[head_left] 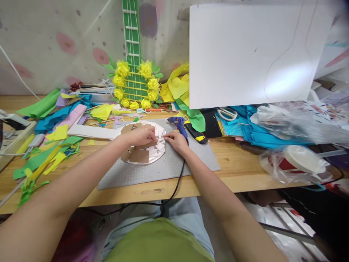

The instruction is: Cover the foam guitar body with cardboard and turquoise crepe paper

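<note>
A guitar-shaped piece with a round body wrapped in white paper point(160, 149) and brown cardboard point(139, 155) showing on its upper face lies on the grey cutting mat point(120, 178). Its long white neck point(91, 131) points left. My left hand point(141, 135) is over the body, fingers drawn together on the folded paper near the right side. At the right rim, my right hand point(176, 141) pinches the paper's edge between thumb and fingertips. Just behind my right hand lies a blue glue gun point(178, 124), beside a black and yellow utility knife point(196, 134).
A green paper guitar point(133, 80) with yellow flowers leans on the wall. A large white board point(245, 54) stands at right. Paper scraps point(58, 145) cover the left side. Scissors point(227, 114) and a bagged tub point(294, 163) lie right. The glue gun's cord point(180, 178) hangs over the front edge.
</note>
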